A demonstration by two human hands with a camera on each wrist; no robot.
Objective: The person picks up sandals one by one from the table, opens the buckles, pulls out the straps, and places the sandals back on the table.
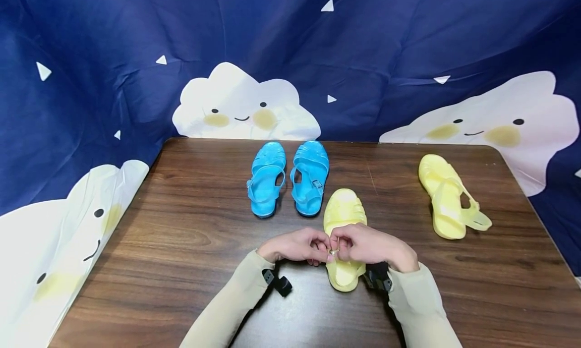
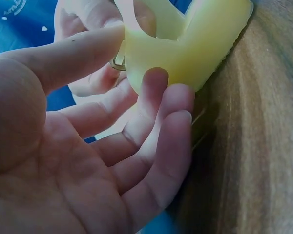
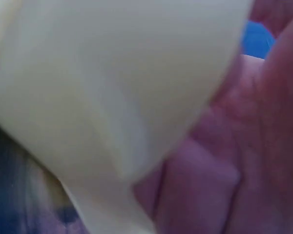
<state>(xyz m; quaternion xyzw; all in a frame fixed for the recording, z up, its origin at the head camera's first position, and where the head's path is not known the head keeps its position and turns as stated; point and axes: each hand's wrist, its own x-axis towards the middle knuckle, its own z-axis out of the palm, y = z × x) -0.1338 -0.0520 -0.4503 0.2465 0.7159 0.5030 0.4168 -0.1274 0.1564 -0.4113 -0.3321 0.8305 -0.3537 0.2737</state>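
While a navy cloud-print cloth (image 1: 281,30) fills the upper part of the head view, a dark wood-grain table (image 1: 190,227) spreads below it. Blue sandals (image 1: 269,156) stand side by side just above centre; a loose-strapped yellow sandal (image 1: 447,212) lies at the right. Low and right of centre, toe toward the top, sits the yellow jelly sandal (image 1: 343,207). From its left, the left hand (image 1: 297,246) pinches its strap, thumb and fingertips drawn together; opposite, the right hand (image 1: 369,244) grips the strap too, fingers curled, their exact placement unclear. A small metal buckle (image 2: 119,61) shows beside the left thumb.
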